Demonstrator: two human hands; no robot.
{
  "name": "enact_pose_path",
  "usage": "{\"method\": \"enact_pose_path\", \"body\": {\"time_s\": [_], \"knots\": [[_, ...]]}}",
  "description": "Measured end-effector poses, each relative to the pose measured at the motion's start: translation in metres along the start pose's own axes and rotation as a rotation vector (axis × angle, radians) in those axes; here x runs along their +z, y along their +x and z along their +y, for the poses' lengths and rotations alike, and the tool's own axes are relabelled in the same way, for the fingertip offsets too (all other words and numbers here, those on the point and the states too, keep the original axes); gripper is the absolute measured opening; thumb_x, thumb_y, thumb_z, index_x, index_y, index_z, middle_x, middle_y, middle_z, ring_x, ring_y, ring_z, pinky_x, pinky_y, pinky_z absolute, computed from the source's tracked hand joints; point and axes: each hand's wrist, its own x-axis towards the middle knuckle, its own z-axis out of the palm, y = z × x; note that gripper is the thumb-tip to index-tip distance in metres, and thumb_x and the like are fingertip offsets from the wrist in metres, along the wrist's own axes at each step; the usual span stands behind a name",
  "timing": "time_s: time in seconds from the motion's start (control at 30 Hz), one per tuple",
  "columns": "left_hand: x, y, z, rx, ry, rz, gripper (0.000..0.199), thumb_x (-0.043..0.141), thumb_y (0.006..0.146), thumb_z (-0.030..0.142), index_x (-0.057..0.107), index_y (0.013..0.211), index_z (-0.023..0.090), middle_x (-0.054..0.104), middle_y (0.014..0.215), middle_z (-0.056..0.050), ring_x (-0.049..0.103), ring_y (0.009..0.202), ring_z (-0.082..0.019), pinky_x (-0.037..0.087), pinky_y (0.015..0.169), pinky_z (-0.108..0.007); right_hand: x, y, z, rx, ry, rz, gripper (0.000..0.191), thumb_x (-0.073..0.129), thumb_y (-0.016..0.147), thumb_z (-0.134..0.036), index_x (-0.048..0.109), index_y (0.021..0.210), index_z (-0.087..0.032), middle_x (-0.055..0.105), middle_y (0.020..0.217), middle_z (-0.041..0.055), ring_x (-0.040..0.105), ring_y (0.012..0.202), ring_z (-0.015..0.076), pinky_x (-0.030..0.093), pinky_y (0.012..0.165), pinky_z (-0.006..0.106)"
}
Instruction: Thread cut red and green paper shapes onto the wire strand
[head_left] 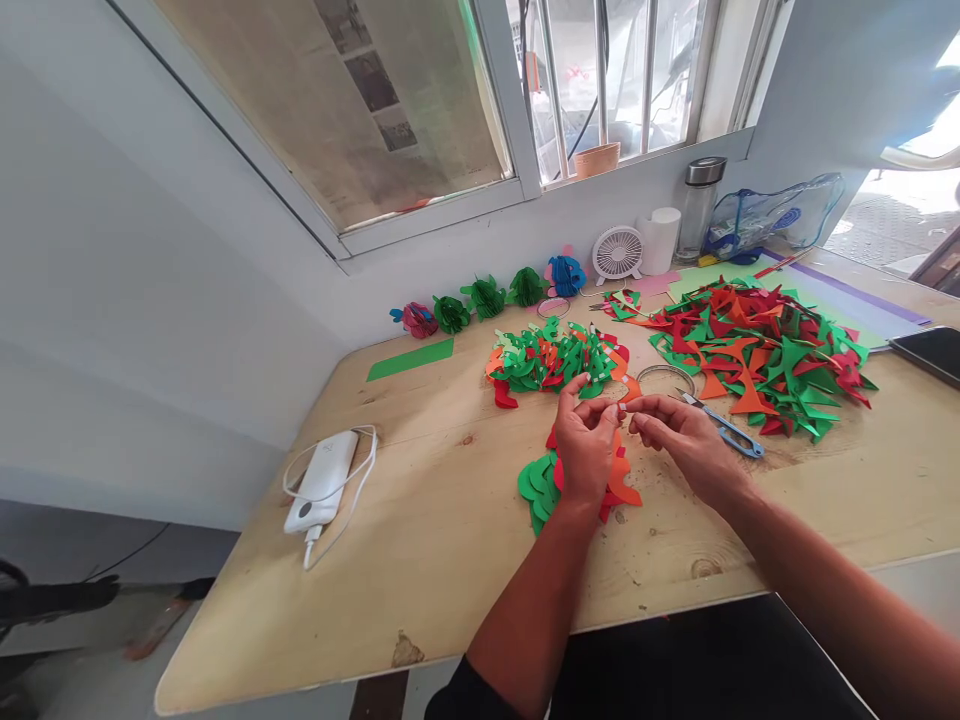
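Observation:
My left hand (pixel 587 440) is raised over a small pile of cut paper, its fingers pinched on a tiny piece near the thumb tip. My right hand (pixel 690 445) meets it from the right, thumb and forefinger close together by a small whitish bit (pixel 622 407); whether it grips that bit is too small to tell. Green paper pieces (pixel 538 488) lie left of my left wrist and orange ones (pixel 621 480) show between the hands. Behind the hands sits a heap of green, red and orange shapes (pixel 551 355). A blue-handled cutter or scissors (pixel 731 432) lies beside my right hand.
A large heap of paper scraps (pixel 750 350) covers the right side. Folded paper figures (pixel 484 297), a small fan (pixel 618 254), a white roll (pixel 661 240) and a bottle (pixel 697 212) line the wall. A white power bank (pixel 322 480) with cable lies left; a dark phone (pixel 930 352) lies far right.

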Motion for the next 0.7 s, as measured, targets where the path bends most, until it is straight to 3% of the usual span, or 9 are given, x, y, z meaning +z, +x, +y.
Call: {"method": "enact_pose_path", "body": {"time_s": [0.3, 0.5, 0.7], "knots": [[-0.001, 0.001, 0.000, -0.006, 0.002, -0.008, 0.052, 0.062, 0.075, 0.015, 0.047, 0.125, 0.017, 0.069, 0.078, -0.003, 0.066, 0.069, -0.013, 0.053, 0.072, -0.027, 0.000, 0.000, 0.001, -0.048, -0.029, 0.018, 0.033, 0.067, 0.070, -0.048, 0.062, 0.079, -0.017, 0.061, 0.067, 0.0019, 0.049, 0.055, 0.0107, 0.042, 0.050, 0.025], [-0.002, -0.001, -0.001, 0.096, 0.134, -0.046, 0.049, 0.059, 0.078, 0.014, 0.048, 0.125, 0.021, 0.068, 0.081, -0.002, 0.065, 0.074, -0.012, 0.052, 0.072, -0.025, -0.002, 0.001, 0.011, -0.083, -0.123, 0.015, 0.027, 0.064, 0.075, -0.044, 0.059, 0.079, -0.018, 0.056, 0.059, -0.0019, 0.043, 0.046, 0.0086, 0.035, 0.042, 0.023], [-0.003, -0.005, -0.001, 0.168, 0.266, -0.086, 0.049, 0.054, 0.081, 0.013, 0.047, 0.128, 0.024, 0.066, 0.081, -0.001, 0.063, 0.071, -0.012, 0.049, 0.064, -0.022, -0.006, 0.004, 0.022, -0.164, -0.277, -0.003, 0.016, 0.057, 0.081, -0.035, 0.057, 0.081, -0.019, 0.056, 0.060, -0.0016, 0.051, 0.055, 0.0121, 0.040, 0.051, 0.025]]}}
